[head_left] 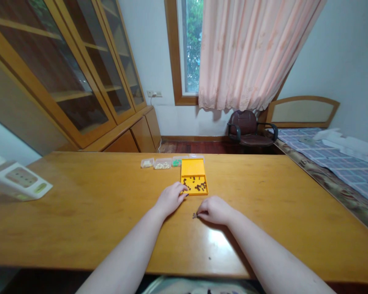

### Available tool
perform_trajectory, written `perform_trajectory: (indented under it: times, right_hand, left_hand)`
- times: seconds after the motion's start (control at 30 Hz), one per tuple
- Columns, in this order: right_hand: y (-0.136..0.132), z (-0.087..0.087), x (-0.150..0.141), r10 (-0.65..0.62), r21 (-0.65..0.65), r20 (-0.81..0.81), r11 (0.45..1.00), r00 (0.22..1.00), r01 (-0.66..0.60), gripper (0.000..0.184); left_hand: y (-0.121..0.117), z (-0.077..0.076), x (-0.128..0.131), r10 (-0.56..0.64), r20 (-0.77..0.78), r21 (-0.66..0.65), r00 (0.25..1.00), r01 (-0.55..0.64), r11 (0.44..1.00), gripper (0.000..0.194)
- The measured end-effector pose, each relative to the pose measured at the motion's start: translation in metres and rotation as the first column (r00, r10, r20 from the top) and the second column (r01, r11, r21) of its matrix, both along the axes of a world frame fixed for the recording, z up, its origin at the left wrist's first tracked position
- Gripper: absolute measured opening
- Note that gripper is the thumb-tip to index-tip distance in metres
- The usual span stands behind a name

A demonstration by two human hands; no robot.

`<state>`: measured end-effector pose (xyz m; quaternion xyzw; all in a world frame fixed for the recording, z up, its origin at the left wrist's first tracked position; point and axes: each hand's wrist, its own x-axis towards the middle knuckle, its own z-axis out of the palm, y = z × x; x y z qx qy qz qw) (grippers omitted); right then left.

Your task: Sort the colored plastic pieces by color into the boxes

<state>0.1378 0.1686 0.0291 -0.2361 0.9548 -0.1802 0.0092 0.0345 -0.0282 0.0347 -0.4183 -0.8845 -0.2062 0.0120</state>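
A yellow plastic box (192, 166) lies open on the table with its lid folded back. Several small dark brown pieces (200, 187) are scattered inside it. My left hand (171, 199) is at the box's front left corner, fingers curled, with a small dark piece (187, 195) at the thumb and fingertips. Nearer to me, my right hand (216, 210) is closed in a pinch on a tiny dark piece at the right end of a little cluster of brownish pieces (194, 215) on the table. The fingers partly cover what they pinch, so its exact kind is hidden.
Behind the box stand clear plastic containers with pale pieces (162, 164) and green pieces (176, 162). One small speck (209, 258) lies near the front edge of the wooden table (279, 212). A white carton (21, 179) is at the far left; an office chair (247, 128) stands beyond.
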Motion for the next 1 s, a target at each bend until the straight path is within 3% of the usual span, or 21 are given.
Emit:
perform_trajectory:
  times: [0.1,0.17,0.3,0.37,0.43,0.53,0.63,0.73,0.9,1.0]
  right_hand:
    - [0.002,-0.002,-0.001,-0.004,-0.035,-0.042,0.999,0.999,0.003,0.019]
    - [0.005,-0.005,-0.003,-0.069,-0.108,-0.112,0.993,0.991,0.057,0.018]
    - [0.012,-0.013,-0.014,-0.394,-0.346,-0.302,0.894,0.868,0.285,0.023]
    - [0.015,-0.017,-0.02,-0.509,-0.416,-0.289,0.829,0.811,0.372,0.024]
    - [0.015,-0.019,-0.022,-0.557,-0.4,-0.21,0.799,0.804,0.449,0.024]
    - [0.013,-0.016,-0.018,-0.462,-0.306,-0.102,0.857,0.881,0.414,0.025]
    - [0.009,-0.01,-0.008,-0.208,-0.263,-0.024,0.945,0.978,0.194,0.02]
    - [0.004,-0.004,-0.001,-0.045,-0.24,0.03,0.969,0.999,0.051,0.019]
    - [0.001,-0.005,0.0,-0.003,-0.202,0.055,0.979,0.998,0.014,0.022]
    - [0.001,-0.008,-0.002,0.012,-0.164,0.038,0.986,0.999,-0.006,0.02]
  left_hand:
    - [-0.003,0.003,0.008,-0.232,0.118,-0.038,0.966,0.237,0.971,0.012]
    - [-0.002,0.004,0.014,-0.324,0.195,-0.052,0.926,0.339,0.939,0.015]
    - [0.002,0.003,0.018,-0.372,0.245,-0.079,0.895,0.401,0.913,0.018]
    - [0.003,0.002,0.017,-0.376,0.249,-0.086,0.892,0.407,0.909,0.017]
    - [0.003,0.001,0.015,-0.373,0.244,-0.09,0.895,0.404,0.91,0.015]
    - [0.001,0.0,0.014,-0.365,0.225,-0.1,0.903,0.394,0.913,0.013]
    - [0.001,-0.001,0.014,-0.355,0.212,-0.103,0.911,0.382,0.918,0.012]
    - [0.001,-0.002,0.014,-0.323,0.216,-0.114,0.921,0.353,0.929,0.013]
    - [0.002,-0.002,0.012,-0.256,0.144,-0.08,0.956,0.269,0.96,0.012]
    - [0.004,-0.001,0.006,-0.139,0.028,0.014,0.99,0.138,0.99,0.015]
